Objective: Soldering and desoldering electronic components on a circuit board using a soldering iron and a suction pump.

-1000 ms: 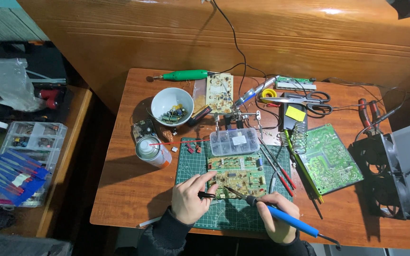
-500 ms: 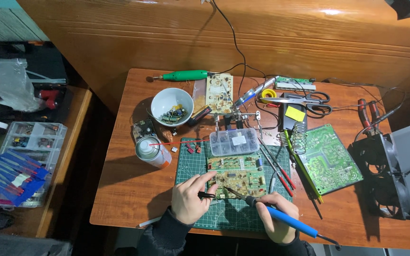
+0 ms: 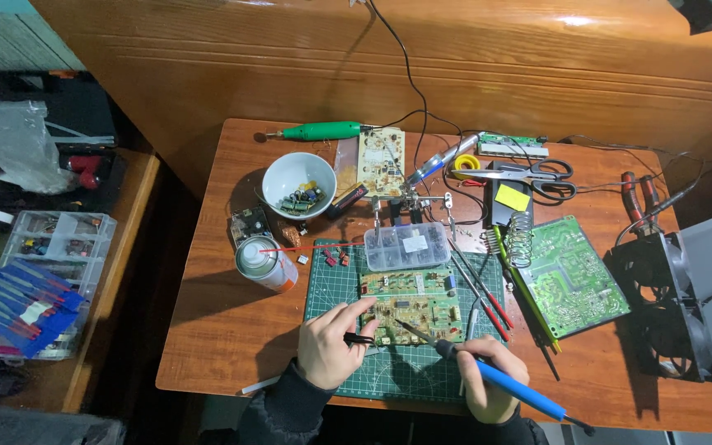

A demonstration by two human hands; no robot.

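Wooden and reddish, the bench carries everything we work on, and its near edge is cut off by our sleeves at the bottom of the view. On it lies a green mat, partly covered by the board at its middle. Right of the mat a larger green board lies tilted, and a black fan sits at the bench's right edge, its far side hard to make out in shadow. Behind the mat stand a clear parts box, a white bowl of small components, a spray can lying on its side with a red straw, scissors and a green tool.

Our left hand rests on the mat at the board's near left corner, forefinger stretched onto the board's edge, while the other fingers pinch small black tweezers, whose tips we cannot make out. Our right hand is closed round the blue iron, its tip on the board's surface; the handle's end runs off toward the bench's near right corner. Red probes lie just right of the board. What the tip touches is too small to tell.
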